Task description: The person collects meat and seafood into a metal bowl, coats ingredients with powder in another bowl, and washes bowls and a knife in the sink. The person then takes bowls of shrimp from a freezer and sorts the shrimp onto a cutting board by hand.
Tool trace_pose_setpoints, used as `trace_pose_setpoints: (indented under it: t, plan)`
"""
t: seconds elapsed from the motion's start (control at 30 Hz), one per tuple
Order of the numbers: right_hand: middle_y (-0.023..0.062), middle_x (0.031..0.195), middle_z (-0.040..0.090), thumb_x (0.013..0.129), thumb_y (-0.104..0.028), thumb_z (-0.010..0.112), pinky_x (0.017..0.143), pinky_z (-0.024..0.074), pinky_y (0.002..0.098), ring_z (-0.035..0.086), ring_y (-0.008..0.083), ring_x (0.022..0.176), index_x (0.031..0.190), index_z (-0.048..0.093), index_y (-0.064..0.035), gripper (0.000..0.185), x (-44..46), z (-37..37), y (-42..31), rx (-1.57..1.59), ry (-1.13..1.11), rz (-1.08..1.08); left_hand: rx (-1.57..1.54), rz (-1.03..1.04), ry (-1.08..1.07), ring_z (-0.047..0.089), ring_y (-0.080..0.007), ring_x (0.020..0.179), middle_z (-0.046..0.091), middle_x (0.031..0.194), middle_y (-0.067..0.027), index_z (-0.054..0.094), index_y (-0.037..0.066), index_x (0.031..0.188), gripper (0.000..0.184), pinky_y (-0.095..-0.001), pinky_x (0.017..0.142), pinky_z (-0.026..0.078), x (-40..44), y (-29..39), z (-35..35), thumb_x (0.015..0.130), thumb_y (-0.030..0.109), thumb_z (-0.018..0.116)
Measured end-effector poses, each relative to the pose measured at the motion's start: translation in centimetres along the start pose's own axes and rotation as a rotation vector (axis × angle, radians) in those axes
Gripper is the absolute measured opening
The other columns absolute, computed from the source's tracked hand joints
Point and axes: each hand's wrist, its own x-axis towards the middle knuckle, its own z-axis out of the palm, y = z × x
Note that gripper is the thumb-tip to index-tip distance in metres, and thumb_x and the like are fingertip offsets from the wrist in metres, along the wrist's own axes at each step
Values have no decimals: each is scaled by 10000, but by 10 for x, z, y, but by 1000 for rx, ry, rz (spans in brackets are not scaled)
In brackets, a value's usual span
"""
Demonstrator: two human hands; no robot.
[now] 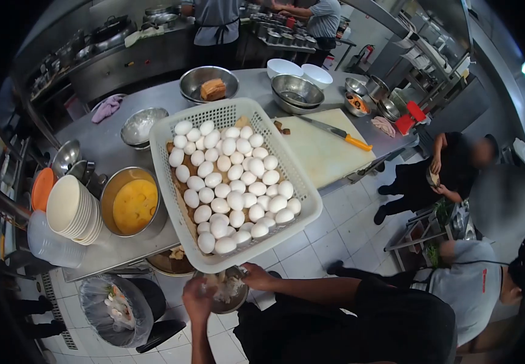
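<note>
Seeing white oval eggs [235,201] beyond my blurred left hand [198,298] and nearer right hand [257,276], I cannot tell either's finger pose.

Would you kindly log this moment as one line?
left hand, right hand: at bowl | white eggs: in basket | yellow liquid: in pot | knife: on cutting board

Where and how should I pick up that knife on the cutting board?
I'd take the knife by its orange handle, reaching from above at the handle end. It lies on the board with its blade pointing away from that end, so this approach should keep your fingers off the metal. Wrap your hand around the handle's middle.
</note>
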Motion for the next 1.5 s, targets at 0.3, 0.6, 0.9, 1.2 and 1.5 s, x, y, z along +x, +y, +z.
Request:
trace_pose_setpoints:
  t: [0.3,0.6,0.9,1.2,1.5]
  plan:
    - [208,933,617,710,-111,572,730,490,386,622,291,827,1129,504,9,441,-20,-75,11,13,-146,-132,-23,72,35,600,-279,819,620,880,-151,624,-16,904,161,-320,749,461,2,214,-6,746,9,639]
    - [212,876,632,689,-147,571,739,481,415,620,363,814,1004,574,-7,345,-55,-210,79,-28,-183,-81,-48,848,94,612,-290,920,627,1022,-185,578,-2,1127,501,-339,811,459,276,505,164,824,397,579]
    - [161,806,622,699,-94,553,653,476,347,615,229,726,982,558,18,304,-62,-258,118,73,21,-93,-120,674,184,625,-361,799,650,781,-189,692,41,823,349,-411,782,485,369,587,256,795,369,576]
    - [182,839,619,703,-91,558,696,473,361,612,268,772,1055,546,33,374,-64,-275,99,67,44,-152,-109,591,193,633,-349,791,651,766,-192,710,71,808,294,-394,785,493,370,602,263,791,340,593]
    - [170,808,613,704,-75,539,630,459,344,596,217,703,1059,544,38,373,-51,-263,92,36,14,-213,-111,563,155,629,-357,842,647,829,-221,701,35,799,330,-407,801,490,370,605,262,788,347,594]
